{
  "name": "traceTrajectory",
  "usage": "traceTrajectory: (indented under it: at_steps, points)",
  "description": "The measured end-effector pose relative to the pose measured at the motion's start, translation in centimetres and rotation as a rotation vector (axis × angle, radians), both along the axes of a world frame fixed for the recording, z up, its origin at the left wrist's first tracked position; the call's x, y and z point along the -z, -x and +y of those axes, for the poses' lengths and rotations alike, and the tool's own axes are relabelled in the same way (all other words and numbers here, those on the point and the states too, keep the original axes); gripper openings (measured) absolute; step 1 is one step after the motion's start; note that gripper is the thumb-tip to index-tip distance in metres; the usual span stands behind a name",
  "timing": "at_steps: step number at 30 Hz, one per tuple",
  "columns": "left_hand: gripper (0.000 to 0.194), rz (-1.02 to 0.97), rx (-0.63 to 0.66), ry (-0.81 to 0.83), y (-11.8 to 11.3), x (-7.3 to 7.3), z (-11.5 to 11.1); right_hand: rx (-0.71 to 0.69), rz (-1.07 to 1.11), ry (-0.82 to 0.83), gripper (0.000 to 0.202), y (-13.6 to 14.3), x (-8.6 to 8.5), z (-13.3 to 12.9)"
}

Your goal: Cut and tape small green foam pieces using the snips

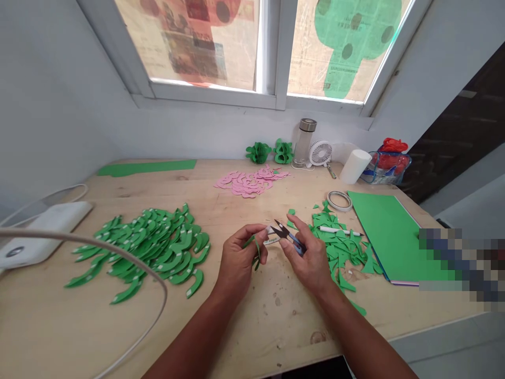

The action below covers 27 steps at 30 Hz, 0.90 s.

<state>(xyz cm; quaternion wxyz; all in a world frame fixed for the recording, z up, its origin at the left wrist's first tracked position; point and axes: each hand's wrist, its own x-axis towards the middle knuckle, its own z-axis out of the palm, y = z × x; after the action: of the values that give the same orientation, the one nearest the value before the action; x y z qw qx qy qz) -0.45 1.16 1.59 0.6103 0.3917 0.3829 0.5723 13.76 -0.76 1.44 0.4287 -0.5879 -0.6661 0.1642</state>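
My left hand (239,258) pinches a narrow curved green paper piece (256,258). A small white strip (271,240) with printed letters runs from its fingertips toward the other hand; what it is made of I cannot tell. Wrapped in my right hand (313,263) are thread snips (281,230), their dark blades apart and pointing at the left fingertips. To the left lies a heap of curved green paper pieces (158,247) with white patches on them. Beside the right hand are green paper scraps (339,255) with a white pen (341,230) across them.
A tape roll (339,201) and green sheets (394,237) lie at right. Pink paper cutouts (246,183), green paper ornaments (258,152), a bottle (305,142), a fan (320,153) and a white cylinder (355,166) are toward the back. A cable (160,284) arcs across the left foreground.
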Motion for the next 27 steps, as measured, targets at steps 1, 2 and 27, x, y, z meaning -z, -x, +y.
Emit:
traceTrajectory:
  at_steps: [1,2,27]
  points:
    - [0.009,-0.01,0.001,-0.002,0.01,-0.08,-0.02,-0.007,-0.004,0.001,0.05,0.03,0.01,0.0]
    - [0.009,-0.016,0.001,-0.003,0.02,-0.12,-0.03,-0.015,-0.007,0.001,0.05,0.06,0.02,-0.01]
    - [0.014,0.016,0.008,0.027,0.06,0.04,-0.07,-0.038,0.027,-0.008,0.046,0.3,0.2,-0.05]
